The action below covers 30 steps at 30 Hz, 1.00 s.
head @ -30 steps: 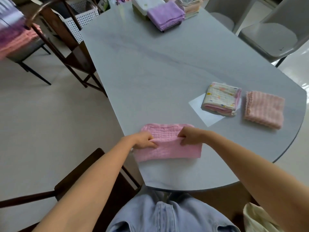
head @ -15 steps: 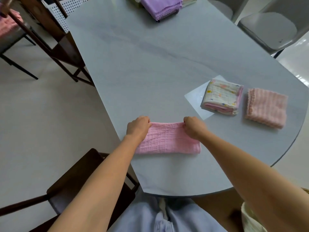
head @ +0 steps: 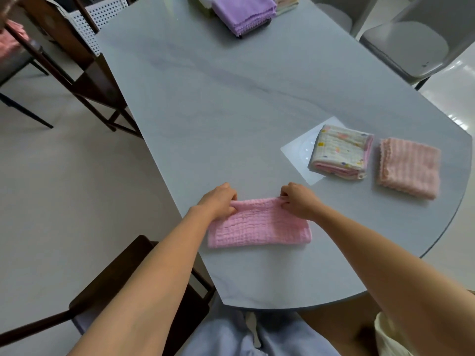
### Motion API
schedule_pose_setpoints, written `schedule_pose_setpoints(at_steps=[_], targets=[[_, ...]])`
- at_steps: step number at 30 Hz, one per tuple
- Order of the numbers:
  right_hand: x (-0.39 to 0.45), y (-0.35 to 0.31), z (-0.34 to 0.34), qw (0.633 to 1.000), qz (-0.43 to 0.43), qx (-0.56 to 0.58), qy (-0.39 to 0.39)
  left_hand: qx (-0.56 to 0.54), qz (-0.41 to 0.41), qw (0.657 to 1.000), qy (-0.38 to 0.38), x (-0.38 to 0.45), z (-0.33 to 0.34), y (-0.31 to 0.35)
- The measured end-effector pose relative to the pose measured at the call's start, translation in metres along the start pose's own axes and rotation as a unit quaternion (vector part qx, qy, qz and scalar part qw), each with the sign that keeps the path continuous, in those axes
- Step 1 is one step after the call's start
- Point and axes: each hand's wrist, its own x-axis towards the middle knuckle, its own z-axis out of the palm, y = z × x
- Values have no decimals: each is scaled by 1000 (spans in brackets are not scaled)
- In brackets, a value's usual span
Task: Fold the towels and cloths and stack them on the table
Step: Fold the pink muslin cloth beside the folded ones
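Both hands pinch the far edge of the pink cloth (head: 258, 223): left hand (head: 218, 200) on the far-left corner, right hand (head: 299, 200) on the far-right corner, fingers curled around the fabric. Cloth lies as a folded strip on the table (head: 231, 111), near the front edge, at about 6 o'clock on the tabletop.

Out at 3 o'clock from the hands: a patterned folded stack (head: 341, 152) sitting partly on a white sheet (head: 295, 152), and just beside it at its 3 o'clock a peach ribbed cloth (head: 408, 168), folded. Far end, 12 o'clock: purple stack (head: 244, 14).

Risks, judged:
- uneven pull from the two corners would skew the next fold, edges won't line up
- layers under the pinch may separate if only the top ply is caught; can't tell how many plies each hand has
- strip is close to the table's left rim; dragging it toward 9 o'clock could let it droop off
- carrying it to the stack loosely could undo the fold
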Motion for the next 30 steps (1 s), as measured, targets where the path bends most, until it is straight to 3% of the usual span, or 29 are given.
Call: schedule_pose_setpoints(at_steps=[2, 5, 8, 10, 13, 17, 23, 26, 30], targets=[[-5, 2, -13, 997, -10, 46, 55, -25, 15, 998, 47, -3, -11, 2], [-17, 1, -44, 984, -28, 84, 152, -30, 57, 979, 194, -10, -36, 7], [-30, -3, -66, 967, -82, 60, 231, 45, 137, 923, 357, -17, -57, 10], [-39, -3, -67, 949, -143, -5, 280, 99, 173, 895, 399, -22, -58, 14], [-45, 3, -50, 936, -172, -111, 287, 151, 193, 896, 370, -22, -45, 16], [-55, 22, 3, 950, -187, -155, 194, 213, 221, 907, 288, -21, -2, 12], [-71, 32, 49, 960, -184, -160, 138, 124, 203, 948, 210, -38, 47, -8], [-83, 36, 56, 958, -185, -138, 170, 78, 203, 952, 216, -43, 47, -4], [-80, 23, 53, 947, -202, -86, 235, 95, 243, 933, 249, -32, 44, 13]])
